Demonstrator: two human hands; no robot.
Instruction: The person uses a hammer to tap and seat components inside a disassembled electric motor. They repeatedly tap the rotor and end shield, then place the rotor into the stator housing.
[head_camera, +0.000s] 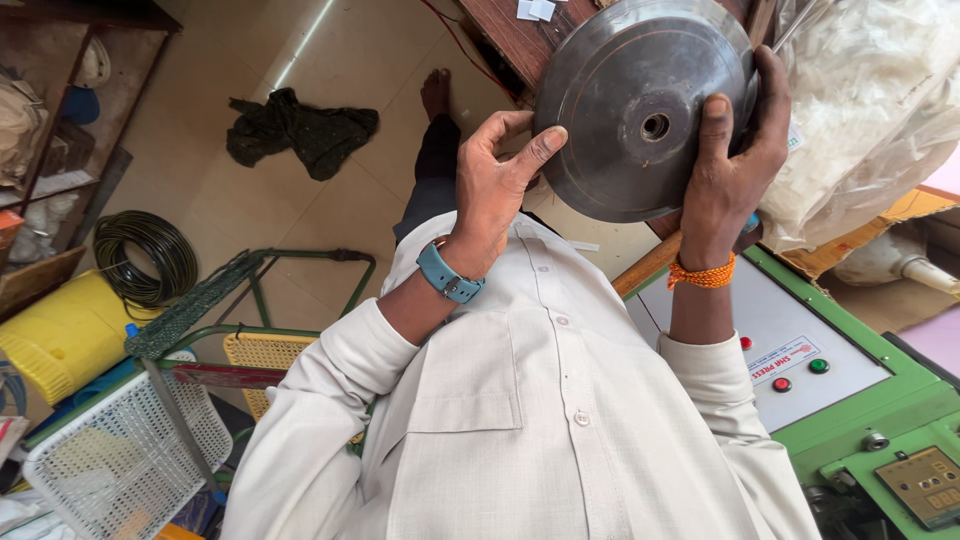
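I hold the round metal disc (640, 110) up before my chest, my left hand (495, 185) gripping its edge and my right hand (735, 165) clasping the far rim, apparently inspecting it, so turning it calls for steady grips.

A pale tiled floor (330, 60) catches a bright streak of light, with a dark green cloth (300, 128) lying crumpled on it. A wooden shelf (60, 120) stands along one side, near a coil of dark cable (145, 255) and a yellow container (65, 335). A white mesh basket (120, 465) sits beside a green metal frame (300, 290). Opposite, a green machine (860, 400) with red and green buttons stands below a clear plastic bag (870, 110).
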